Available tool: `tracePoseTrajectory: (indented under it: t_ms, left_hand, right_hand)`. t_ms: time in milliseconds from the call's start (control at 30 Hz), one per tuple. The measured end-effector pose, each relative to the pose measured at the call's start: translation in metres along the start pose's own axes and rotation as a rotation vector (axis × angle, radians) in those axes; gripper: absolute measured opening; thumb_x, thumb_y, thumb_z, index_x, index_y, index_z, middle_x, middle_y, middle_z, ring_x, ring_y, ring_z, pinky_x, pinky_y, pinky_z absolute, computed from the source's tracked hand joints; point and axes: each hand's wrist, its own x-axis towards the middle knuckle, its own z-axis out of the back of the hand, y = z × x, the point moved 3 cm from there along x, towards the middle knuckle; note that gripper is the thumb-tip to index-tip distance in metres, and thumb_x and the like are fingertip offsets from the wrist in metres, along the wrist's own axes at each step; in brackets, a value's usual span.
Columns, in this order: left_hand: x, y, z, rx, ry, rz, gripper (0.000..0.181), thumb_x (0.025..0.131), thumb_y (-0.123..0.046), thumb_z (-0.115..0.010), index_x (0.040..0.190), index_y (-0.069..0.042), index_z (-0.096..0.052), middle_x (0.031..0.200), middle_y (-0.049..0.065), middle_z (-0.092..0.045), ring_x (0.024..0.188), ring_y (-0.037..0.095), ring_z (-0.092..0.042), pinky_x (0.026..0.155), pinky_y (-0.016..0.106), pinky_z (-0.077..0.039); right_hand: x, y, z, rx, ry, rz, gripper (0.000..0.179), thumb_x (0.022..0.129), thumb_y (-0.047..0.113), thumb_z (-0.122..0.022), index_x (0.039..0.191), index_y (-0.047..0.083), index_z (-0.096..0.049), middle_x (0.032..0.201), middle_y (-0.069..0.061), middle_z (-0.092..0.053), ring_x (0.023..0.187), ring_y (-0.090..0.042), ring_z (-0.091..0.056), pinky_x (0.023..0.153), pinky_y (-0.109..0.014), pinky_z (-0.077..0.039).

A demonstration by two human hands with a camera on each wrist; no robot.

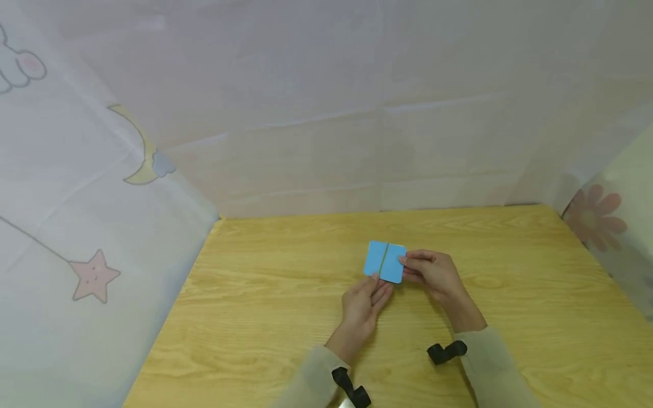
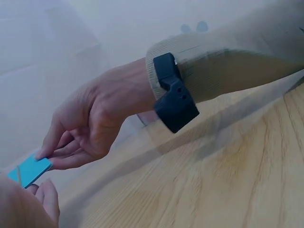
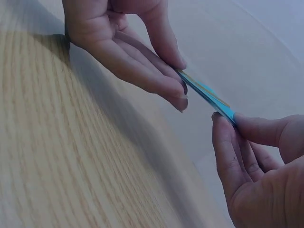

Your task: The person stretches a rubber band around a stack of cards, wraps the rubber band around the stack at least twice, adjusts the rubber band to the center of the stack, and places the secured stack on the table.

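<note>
A thin stack of blue cards (image 1: 376, 256) with rounded corners is held up over the table. A yellowish rubber band (image 1: 384, 260) runs round its middle. My left hand (image 1: 360, 306) pinches the near edge, thumb on top and fingers beneath. At the right edge, my right hand (image 1: 437, 276) pinches the stack between thumb and fingers. Seen edge-on in the right wrist view, the stack of cards (image 3: 209, 99) spans the gap between both hands, and the rubber band (image 3: 204, 88) stands slightly off its upper face.
The wooden table (image 1: 265, 317) lies beneath both hands. Pale fabric (image 1: 306, 113) printed with a moon, a star and a flower rises behind and at the sides. Each sleeve cuff carries a black wrist camera (image 1: 446, 352).
</note>
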Motion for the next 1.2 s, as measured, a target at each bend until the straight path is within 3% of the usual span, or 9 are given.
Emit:
tracePoseTrajectory:
  t_ms: [233,567,1200]
  left_hand:
    - [-0.001,0.005,-0.008,-0.080,-0.036,-0.061,0.042,0.106,-0.011,-0.062,0.139,0.014,-0.055,0.128,0.028,-0.070,0.126,0.035,-0.069,0.105,0.040,-0.059]
    - [-0.007,0.013,-0.016,-0.144,-0.122,-0.080,0.040,0.108,-0.010,-0.059,0.141,0.012,-0.053,0.129,0.027,-0.070,0.124,0.032,-0.070,0.104,0.037,-0.060]
    - [-0.001,0.012,-0.021,-0.203,-0.148,-0.104,0.044,0.109,-0.009,-0.057,0.146,0.013,-0.051,0.138,0.032,-0.064,0.133,0.038,-0.063,0.108,0.040,-0.057]
  right_hand:
    - [0.000,-0.001,-0.003,0.002,-0.032,0.009,0.047,0.100,0.009,-0.072,0.138,-0.014,-0.055,0.096,0.003,-0.072,0.084,-0.009,-0.077,0.083,-0.027,-0.066]
    - [-0.004,-0.002,-0.005,-0.014,-0.078,-0.001,0.051,0.101,0.010,-0.071,0.142,-0.014,-0.053,0.091,0.007,-0.074,0.082,-0.006,-0.076,0.084,-0.027,-0.065]
    - [0.000,-0.004,-0.014,0.032,-0.120,0.032,0.046,0.100,0.006,-0.070,0.139,-0.014,-0.056,0.087,0.009,-0.076,0.079,-0.006,-0.076,0.079,-0.025,-0.065]
